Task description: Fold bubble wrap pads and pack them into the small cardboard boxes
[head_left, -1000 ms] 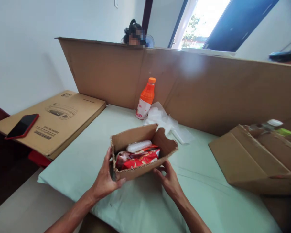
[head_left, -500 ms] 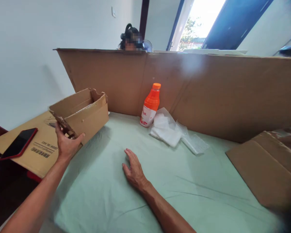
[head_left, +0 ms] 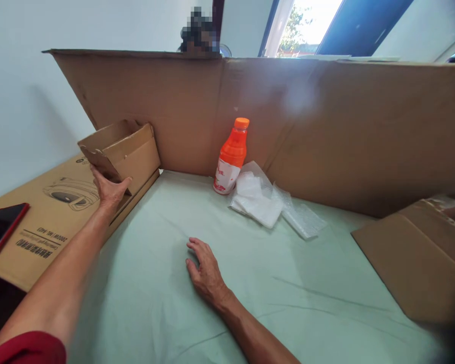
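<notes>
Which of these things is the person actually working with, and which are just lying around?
In use:
small cardboard box, gripped by the left hand
right hand, flat on the green sheet

Lying about:
orange bottle
plastic bags
red phone
flat printed carton

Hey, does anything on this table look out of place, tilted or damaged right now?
The small cardboard box in the left hand sits tilted over the edge of the flat printed carton, and its top edge looks ragged. Crumpled plastic bags lie loose beside the upright orange bottle. Nothing is spilled.
</notes>
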The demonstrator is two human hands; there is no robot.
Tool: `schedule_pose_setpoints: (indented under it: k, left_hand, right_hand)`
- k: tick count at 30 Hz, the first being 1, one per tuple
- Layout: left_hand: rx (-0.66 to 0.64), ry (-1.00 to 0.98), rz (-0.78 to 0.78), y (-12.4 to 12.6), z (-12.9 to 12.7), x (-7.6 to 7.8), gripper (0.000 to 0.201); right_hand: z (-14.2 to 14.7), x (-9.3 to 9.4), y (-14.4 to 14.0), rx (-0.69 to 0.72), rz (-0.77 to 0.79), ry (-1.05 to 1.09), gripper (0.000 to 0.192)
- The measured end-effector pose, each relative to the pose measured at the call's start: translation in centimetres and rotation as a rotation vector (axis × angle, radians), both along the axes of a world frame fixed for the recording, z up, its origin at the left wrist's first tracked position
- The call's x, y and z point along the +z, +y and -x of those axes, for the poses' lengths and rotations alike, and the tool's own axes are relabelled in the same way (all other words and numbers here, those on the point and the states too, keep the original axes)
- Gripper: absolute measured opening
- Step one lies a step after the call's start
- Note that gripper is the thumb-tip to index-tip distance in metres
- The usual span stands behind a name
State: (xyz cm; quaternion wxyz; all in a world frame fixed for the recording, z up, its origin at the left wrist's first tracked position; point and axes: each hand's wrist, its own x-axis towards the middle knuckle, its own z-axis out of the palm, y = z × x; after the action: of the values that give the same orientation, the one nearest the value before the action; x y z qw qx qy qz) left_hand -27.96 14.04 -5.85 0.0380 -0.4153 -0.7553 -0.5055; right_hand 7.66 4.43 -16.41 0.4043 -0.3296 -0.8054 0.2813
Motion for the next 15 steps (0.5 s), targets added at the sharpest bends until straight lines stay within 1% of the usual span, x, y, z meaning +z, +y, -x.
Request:
schedule_pose_setpoints:
  k: [2,3,5,7,9,10,11,13,15]
  left_hand:
    - [0.049,-0.030,0.042,-0.9,-0.6,-0.1,0.122]
    - [0.051,-0.036,0.061,-1.6,-1.4,-0.5,0.121]
    - [0.032,-0.038,0.080,-3.6,-4.0,-2.1,0.116]
    - [-0.052,-0.008,0.095,-6.5,-7.6,-4.8,0.103]
    - [-0.228,0.114,0.215,-9.9,-11.0,-8.0,0.095]
    - [-0.340,0.174,0.316,-11.5,-12.4,-9.6,0.089]
    - [-0.433,0.232,0.377,-13.0,-13.4,-11.0,0.083]
    - [-0.548,0.342,0.403,-15.0,-14.6,-13.1,0.074]
    - [-0.610,0.407,0.362,-15.8,-15.1,-14.2,0.072]
  right_hand:
    - [0.0,0.2,0.1,0.002,0.013,0.005,0.044]
    - [0.1,0.2,0.1,0.000,0.017,0.007,0.043]
    - [0.3,0.4,0.1,-0.013,0.026,0.000,0.044]
    - [0.7,0.6,-0.2,-0.033,0.031,-0.038,0.044]
    - [1.2,0.9,-0.6,-0.049,0.011,-0.132,0.041]
    - [1.5,1.1,-0.8,-0.047,-0.017,-0.203,0.037]
    - [1.7,1.2,-1.0,-0.042,-0.059,-0.289,0.033]
    - [2.0,1.3,-1.3,-0.043,-0.178,-0.468,0.024]
    - [1.7,1.4,-2.1,-0.097,-0.339,-0.599,0.023]
